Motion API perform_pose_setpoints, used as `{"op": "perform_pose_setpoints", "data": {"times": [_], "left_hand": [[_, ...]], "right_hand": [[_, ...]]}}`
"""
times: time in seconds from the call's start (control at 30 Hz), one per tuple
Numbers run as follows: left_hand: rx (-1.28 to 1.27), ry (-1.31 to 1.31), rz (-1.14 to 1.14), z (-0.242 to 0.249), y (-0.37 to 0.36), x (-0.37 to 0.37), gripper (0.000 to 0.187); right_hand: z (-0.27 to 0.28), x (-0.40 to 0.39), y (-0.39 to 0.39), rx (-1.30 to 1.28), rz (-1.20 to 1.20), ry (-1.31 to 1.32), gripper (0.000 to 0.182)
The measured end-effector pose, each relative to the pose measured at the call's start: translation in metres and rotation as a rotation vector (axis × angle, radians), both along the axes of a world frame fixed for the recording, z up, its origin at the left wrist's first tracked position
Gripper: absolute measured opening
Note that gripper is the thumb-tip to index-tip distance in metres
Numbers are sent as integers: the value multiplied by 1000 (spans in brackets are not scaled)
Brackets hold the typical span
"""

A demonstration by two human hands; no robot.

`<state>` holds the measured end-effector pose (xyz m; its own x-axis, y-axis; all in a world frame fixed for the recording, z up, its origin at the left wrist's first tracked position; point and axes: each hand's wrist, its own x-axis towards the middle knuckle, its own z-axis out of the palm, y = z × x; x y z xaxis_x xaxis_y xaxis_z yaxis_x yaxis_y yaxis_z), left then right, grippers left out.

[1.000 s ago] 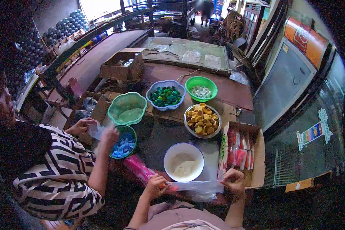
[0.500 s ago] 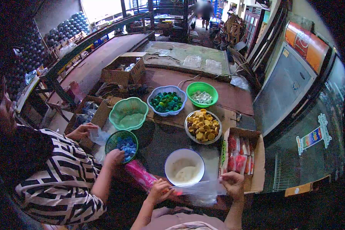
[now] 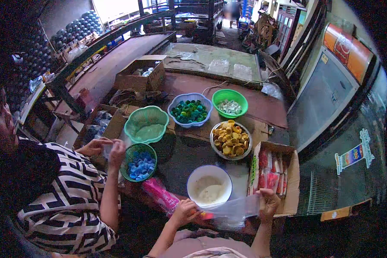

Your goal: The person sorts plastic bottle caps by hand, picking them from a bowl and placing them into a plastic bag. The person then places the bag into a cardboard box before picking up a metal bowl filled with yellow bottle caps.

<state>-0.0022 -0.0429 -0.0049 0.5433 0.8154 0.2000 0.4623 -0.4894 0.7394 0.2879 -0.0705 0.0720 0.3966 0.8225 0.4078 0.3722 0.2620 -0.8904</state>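
A clear plastic bag point(image 3: 232, 210) is stretched between my two hands, just below a white bowl point(image 3: 209, 185) that has pale powder in it. My left hand point(image 3: 186, 212) pinches the bag's left end, close to the bowl's lower rim. At the other end, my right hand point(image 3: 268, 202) has its fingers closed on the bag beside a cardboard box point(image 3: 293, 185) of red packets. A pink package point(image 3: 161, 194) lies to the left of the bowl. Further back stands a metal bowl of yellow caps point(image 3: 230, 138).
At left, a person in a patterned shirt point(image 3: 69, 193) holds a small clear bag over a green basket of blue caps point(image 3: 140, 165). Behind are a pale green basin point(image 3: 147, 124), a basin of green caps point(image 3: 189, 112) and a green bowl of white caps point(image 3: 230, 103).
My right hand has moved slightly right and up, drawing the bag tauter. The person at left has lifted a hand out of the basket of blue caps to their small bag.
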Motion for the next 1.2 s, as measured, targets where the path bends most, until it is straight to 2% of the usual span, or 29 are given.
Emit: {"op": "perform_pose_setpoints", "data": {"times": [0.1,0.2,0.3,0.4,0.5,0.6,0.7,0.8,0.9,1.0,1.1,1.2], "left_hand": [[11,-49,-5,0,1,2,21],[-52,-89,-8,9,0,2,20],[-89,-83,-10,12,-2,2,19],[-111,-101,-13,16,-4,4,19],[-118,-152,-21,20,-6,7,18],[-166,-181,-58,6,-7,2,15],[-204,-167,-67,-11,-8,-3,12],[-203,-159,-50,-10,-10,-5,11],[-198,-175,-66,2,-10,-6,10],[-144,-136,-71,5,-8,-7,10],[-118,-114,-97,2,-10,-11,11],[-210,-120,-89,-2,-14,-19,11]], "right_hand": [[-2,1,-3,37,61,28,9],[-4,0,-3,67,23,-44,10],[-5,-7,-4,8,-66,45,11],[-2,-14,-3,55,-133,94,13],[7,-19,-2,122,-182,-66,18],[-6,-7,-8,15,-178,-18,23],[2,-2,-7,35,-25,-106,27],[9,-5,-5,-15,4,-91,31],[14,-11,-3,72,3,5,28],[4,-11,-4,44,-18,185,28],[2,-8,-8,8,1,141,28],[40,-2,-15,-235,172,45,29]]}}
